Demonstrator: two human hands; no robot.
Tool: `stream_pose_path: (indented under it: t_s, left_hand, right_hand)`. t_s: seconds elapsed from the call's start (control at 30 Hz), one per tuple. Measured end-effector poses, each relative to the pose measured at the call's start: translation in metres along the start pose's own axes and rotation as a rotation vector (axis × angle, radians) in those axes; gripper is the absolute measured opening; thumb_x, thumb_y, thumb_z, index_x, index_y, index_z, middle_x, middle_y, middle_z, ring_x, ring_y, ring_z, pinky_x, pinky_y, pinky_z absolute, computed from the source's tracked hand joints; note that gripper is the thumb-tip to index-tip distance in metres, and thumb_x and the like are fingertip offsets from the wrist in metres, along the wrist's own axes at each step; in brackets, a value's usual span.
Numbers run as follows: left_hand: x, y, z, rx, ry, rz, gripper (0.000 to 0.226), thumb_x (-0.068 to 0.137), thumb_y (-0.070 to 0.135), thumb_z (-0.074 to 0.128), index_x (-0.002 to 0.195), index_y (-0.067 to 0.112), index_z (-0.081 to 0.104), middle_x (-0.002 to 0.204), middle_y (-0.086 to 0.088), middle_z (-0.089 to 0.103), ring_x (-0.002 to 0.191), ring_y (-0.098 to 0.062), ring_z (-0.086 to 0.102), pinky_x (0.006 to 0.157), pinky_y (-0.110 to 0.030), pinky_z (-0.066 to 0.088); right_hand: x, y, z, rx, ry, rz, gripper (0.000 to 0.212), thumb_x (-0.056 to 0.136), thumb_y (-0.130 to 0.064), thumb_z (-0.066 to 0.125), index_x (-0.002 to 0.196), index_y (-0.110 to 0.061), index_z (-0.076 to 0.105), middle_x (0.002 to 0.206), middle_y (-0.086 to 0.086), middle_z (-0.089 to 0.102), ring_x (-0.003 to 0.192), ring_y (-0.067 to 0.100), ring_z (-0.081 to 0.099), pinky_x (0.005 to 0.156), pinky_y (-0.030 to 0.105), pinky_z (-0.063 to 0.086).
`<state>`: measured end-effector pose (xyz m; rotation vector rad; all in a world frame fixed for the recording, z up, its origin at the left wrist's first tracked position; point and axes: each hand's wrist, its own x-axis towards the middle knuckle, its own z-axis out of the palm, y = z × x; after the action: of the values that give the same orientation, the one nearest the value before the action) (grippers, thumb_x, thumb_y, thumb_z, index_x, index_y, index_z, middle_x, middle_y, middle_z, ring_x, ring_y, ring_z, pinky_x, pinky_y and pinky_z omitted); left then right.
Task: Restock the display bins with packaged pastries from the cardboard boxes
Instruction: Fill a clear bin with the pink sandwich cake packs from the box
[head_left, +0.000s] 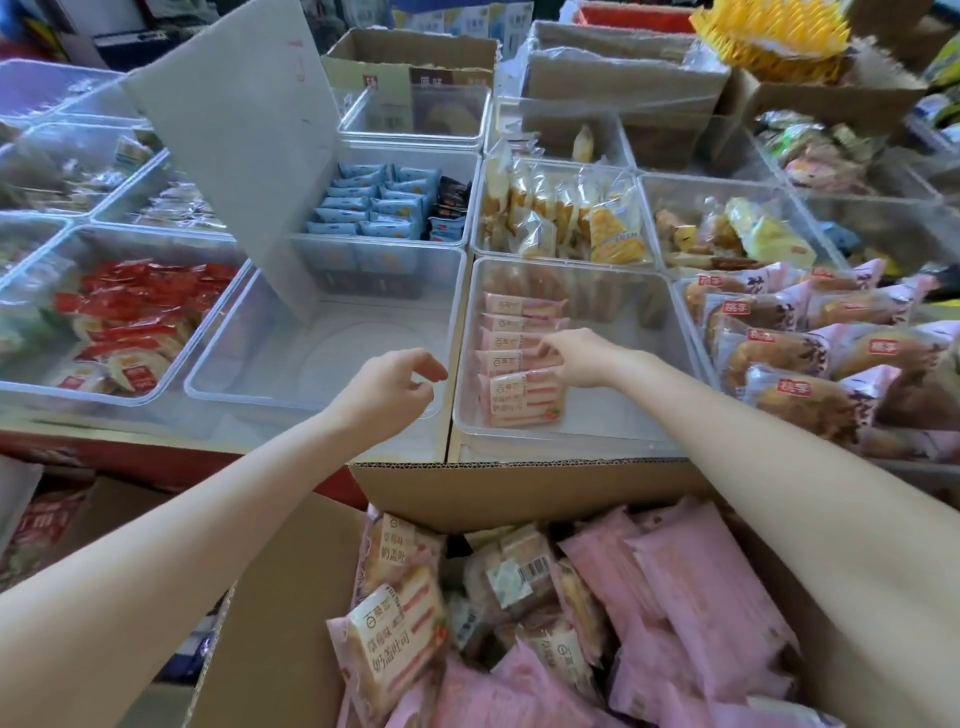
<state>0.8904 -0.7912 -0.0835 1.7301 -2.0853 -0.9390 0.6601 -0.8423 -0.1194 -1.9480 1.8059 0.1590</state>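
Note:
An open cardboard box (291, 613) at the bottom holds several pink packaged pastries (691, 597). Just beyond it stands a clear display bin (649, 322) with a row of the same pink packets (519, 358) standing along its left side. My right hand (576, 356) reaches into that bin, its fingers curled on the packets in the row. My left hand (392, 387) hovers over the near right corner of the neighbouring clear bin (244, 364), fingers loosely curled and holding nothing. That bin holds only a leaning cardboard sheet (244, 140).
Other clear bins surround these: red packets (130, 322) at left, blue packets (374, 200) behind, yellow cakes (566, 213) and brown pastries in pink wrappers (810, 353) at right. More cardboard boxes (618, 73) stand at the back.

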Motion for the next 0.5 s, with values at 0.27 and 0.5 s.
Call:
stream_pose_path:
  t_s: [0.27, 0.5]
  left_hand:
    - [-0.029, 0.053, 0.031, -0.069, -0.034, 0.390, 0.029, 0.084, -0.005, 0.046, 0.097, 0.011, 0.067, 0.092, 0.001, 0.064, 0.080, -0.014, 0.058, 0.067, -0.018, 0.042]
    - [-0.053, 0.079, 0.070, 0.144, -0.274, 0.685, 0.033, 0.081, -0.003, 0.045, 0.104, 0.009, 0.066, 0.104, -0.006, 0.067, 0.098, -0.025, 0.061, 0.087, -0.033, 0.048]
  right_hand:
    - [-0.123, -0.006, -0.041, 0.195, 0.121, -0.080, 0.013, 0.093, -0.009, 0.051, 0.091, -0.009, 0.064, 0.080, 0.003, 0.068, 0.071, 0.011, 0.068, 0.070, 0.019, 0.053]
    - [-0.201, 0.022, -0.010, -0.021, -0.225, 0.211, 0.023, 0.092, -0.021, 0.053, 0.089, -0.003, 0.067, 0.083, 0.010, 0.073, 0.071, 0.019, 0.070, 0.073, 0.032, 0.058]
